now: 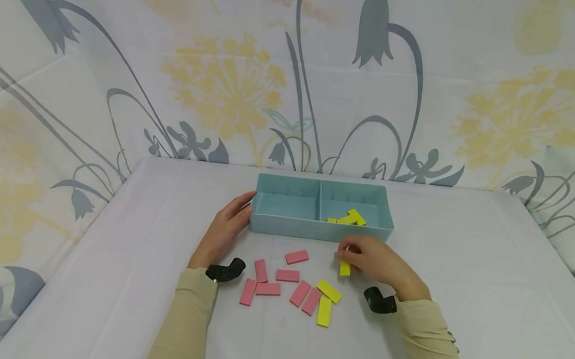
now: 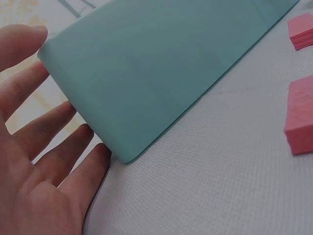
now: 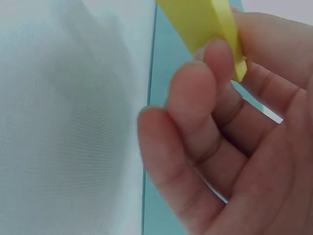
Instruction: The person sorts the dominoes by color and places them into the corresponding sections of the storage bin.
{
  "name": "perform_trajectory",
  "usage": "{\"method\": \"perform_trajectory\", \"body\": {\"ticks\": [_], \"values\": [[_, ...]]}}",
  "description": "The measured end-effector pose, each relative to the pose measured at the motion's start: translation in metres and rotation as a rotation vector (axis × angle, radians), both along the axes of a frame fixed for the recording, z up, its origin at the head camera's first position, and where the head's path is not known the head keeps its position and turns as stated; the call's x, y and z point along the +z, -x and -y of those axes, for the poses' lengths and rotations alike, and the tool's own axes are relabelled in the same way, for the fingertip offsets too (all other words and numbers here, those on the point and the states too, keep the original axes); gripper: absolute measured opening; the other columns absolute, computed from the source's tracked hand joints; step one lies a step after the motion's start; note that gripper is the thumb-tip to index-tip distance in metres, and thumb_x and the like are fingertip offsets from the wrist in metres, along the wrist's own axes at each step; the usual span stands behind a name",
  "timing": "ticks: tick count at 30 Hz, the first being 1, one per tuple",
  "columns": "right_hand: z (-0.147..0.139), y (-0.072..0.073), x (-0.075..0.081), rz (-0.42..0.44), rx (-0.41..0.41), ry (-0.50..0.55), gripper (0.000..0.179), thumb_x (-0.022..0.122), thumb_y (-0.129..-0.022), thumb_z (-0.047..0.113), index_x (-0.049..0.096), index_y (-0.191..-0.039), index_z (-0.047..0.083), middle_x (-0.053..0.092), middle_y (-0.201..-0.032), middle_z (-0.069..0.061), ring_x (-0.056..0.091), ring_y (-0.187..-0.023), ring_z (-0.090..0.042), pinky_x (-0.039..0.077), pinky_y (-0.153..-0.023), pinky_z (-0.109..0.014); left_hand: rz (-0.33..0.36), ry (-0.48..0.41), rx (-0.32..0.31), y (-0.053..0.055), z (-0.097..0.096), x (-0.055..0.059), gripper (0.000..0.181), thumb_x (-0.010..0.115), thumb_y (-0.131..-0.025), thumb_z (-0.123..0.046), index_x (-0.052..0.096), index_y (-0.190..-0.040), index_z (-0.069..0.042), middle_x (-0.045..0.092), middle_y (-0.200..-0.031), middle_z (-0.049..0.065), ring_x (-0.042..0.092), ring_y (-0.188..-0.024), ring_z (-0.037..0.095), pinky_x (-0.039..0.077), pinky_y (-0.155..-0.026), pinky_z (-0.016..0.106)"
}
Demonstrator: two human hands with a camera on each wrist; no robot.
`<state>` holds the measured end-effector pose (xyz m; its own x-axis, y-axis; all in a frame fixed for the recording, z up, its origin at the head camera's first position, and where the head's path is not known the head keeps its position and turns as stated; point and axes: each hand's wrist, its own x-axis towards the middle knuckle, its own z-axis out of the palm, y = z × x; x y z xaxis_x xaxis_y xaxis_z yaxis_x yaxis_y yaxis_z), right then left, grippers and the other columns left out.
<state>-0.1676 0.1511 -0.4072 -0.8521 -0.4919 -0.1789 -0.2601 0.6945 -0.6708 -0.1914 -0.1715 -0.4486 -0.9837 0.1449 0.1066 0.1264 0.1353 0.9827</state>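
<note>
A light blue box point(image 1: 293, 227) with two compartments stands at the back of the table. My left hand point(image 1: 224, 228) rests against its left end, and in the left wrist view the fairly straight fingers point(image 2: 63, 161) touch the end wall. In front of the right compartment my right hand point(image 1: 373, 260) pinches a yellow block point(image 1: 344, 269). The right wrist view shows that yellow block point(image 3: 205, 24) between thumb and fingers, with the other fingers curled. Several yellow blocks point(image 1: 348, 219) lie in the right compartment; the left compartment's floor point(image 1: 287, 207) is bare.
Several pink blocks point(image 1: 287, 275) lie scattered flat on the white tablecloth point(image 1: 262, 348) between the forearms. Two more yellow blocks point(image 1: 324, 311) lie at their right side. A flower-patterned cloth point(image 1: 316, 91) hangs behind the box. Each wrist carries a black camera point(image 1: 379, 300).
</note>
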Motion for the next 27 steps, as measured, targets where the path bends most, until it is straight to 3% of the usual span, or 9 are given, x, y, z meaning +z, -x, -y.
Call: {"method": "perform_trajectory", "body": {"ticks": [7,14,27], "values": [[-0.002,0.003,0.004,-0.028,-0.059,0.076,0.014,0.057,-0.088,0.026,0.058,-0.087,0.012,0.05,-0.061,-0.001,0.048,-0.057,-0.016,0.04,-0.054,-0.03,0.01,0.006,0.002,0.0,0.0,0.001,0.039,0.047,-0.093,-0.031,0.042,-0.131,-0.033,0.037,-0.135,-0.012,0.035,-0.125,0.013,0.034,-0.097,0.03],[-0.004,0.004,0.003,0.015,-0.124,0.182,0.017,0.055,-0.089,0.025,0.057,-0.091,0.008,0.052,-0.064,-0.007,0.053,-0.056,-0.021,0.049,-0.055,-0.034,0.02,-0.024,-0.008,0.001,0.0,0.0,0.04,0.049,-0.092,-0.028,0.042,-0.131,-0.031,0.037,-0.136,-0.011,0.032,-0.126,0.01,0.032,-0.099,0.032],[-0.008,0.002,0.012,-0.126,-0.233,0.244,0.019,0.053,-0.09,0.033,0.057,-0.095,0.015,0.059,-0.078,-0.013,0.054,-0.064,-0.022,0.047,-0.06,-0.041,0.028,-0.025,0.002,0.001,0.0,0.001,0.04,0.051,-0.092,-0.027,0.043,-0.131,-0.031,0.037,-0.137,-0.01,0.032,-0.126,0.01,0.032,-0.099,0.033]]}}
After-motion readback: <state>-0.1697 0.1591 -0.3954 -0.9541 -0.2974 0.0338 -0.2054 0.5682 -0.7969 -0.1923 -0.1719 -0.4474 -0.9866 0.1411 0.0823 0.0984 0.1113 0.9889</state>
